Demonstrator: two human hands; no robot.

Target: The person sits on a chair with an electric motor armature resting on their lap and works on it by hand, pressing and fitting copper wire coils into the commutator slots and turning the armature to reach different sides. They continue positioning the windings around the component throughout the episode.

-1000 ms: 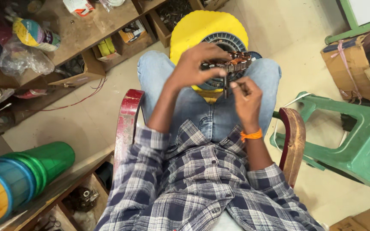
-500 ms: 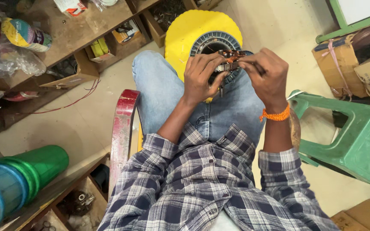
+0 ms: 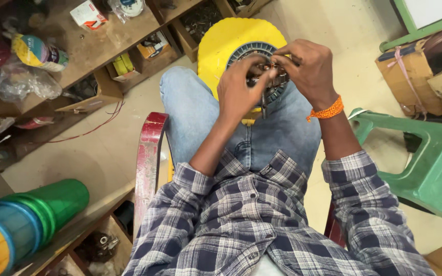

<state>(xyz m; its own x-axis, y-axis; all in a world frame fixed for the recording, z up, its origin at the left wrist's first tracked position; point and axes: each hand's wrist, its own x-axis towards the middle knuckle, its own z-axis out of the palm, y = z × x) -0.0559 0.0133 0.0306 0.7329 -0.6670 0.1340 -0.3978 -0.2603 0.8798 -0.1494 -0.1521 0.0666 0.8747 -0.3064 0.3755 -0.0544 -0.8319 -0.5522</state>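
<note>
I sit in a dark red chair [image 3: 148, 153] with a round yellow disc [image 3: 226, 43] on my lap; a grey ring of slotted metal with wire windings [image 3: 241, 51] lies on it. My left hand [image 3: 241, 89] grips the windings at the ring's near side, fingers pinched together. My right hand [image 3: 308, 69], an orange band on its wrist, pinches the same spot from the right, fingertips meeting those of the left. What lies between the fingertips is hidden. A thin dark tool or wire [image 3: 263, 107] hangs below the hands.
Wooden shelves [image 3: 78, 56] with boxes, bags and small parts stand at the left. Stacked green, blue and yellow plastic tubs [image 3: 31, 214] lie at the lower left. A green plastic stool [image 3: 425, 158] and cardboard boxes [image 3: 420, 71] are at the right.
My right hand rose from my lap up to the ring and met the left there. The view tilted, so the disc and hands sit higher and further right.
</note>
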